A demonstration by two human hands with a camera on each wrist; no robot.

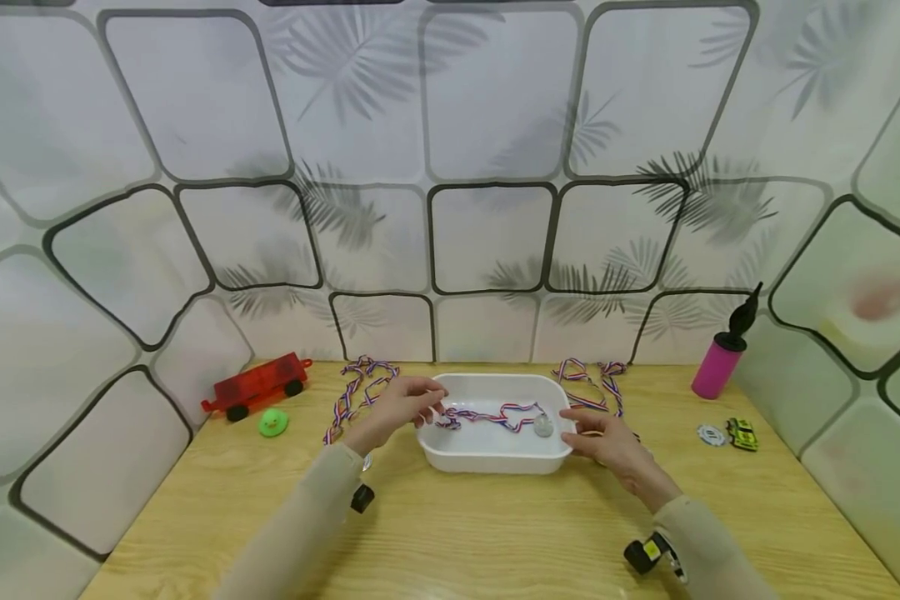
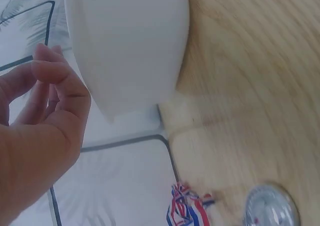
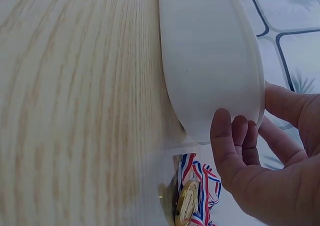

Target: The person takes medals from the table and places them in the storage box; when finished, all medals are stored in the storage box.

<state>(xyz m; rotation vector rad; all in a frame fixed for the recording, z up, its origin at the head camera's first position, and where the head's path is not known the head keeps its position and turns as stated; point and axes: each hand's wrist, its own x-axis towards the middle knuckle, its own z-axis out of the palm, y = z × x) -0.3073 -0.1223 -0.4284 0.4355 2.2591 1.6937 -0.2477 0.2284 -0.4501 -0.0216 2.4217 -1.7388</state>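
Observation:
A white plastic tray (image 1: 495, 462) sits on the wooden table. Inside it lies a silver medal (image 1: 543, 426) with its red, white and blue ribbon (image 1: 487, 416) stretched leftward. My left hand (image 1: 405, 407) is at the tray's left rim, fingers loosely bent; in the left wrist view nothing shows between them. With thumb over the rim and fingers against the outer wall, my right hand (image 3: 272, 161) grips the tray's right end. A gold medal (image 3: 186, 204) with a striped ribbon lies beyond that end. Near my left wrist, another silver medal (image 2: 271, 208) rests on the table.
Striped ribbons lie behind on the left (image 1: 352, 392) and right (image 1: 607, 383). Far left are a red toy wagon (image 1: 258, 387) and a green rubber duck (image 1: 273, 422). On the right stand a pink balloon pump (image 1: 716, 367), a poker chip (image 1: 712, 435) and a yellow toy car (image 1: 742, 434).

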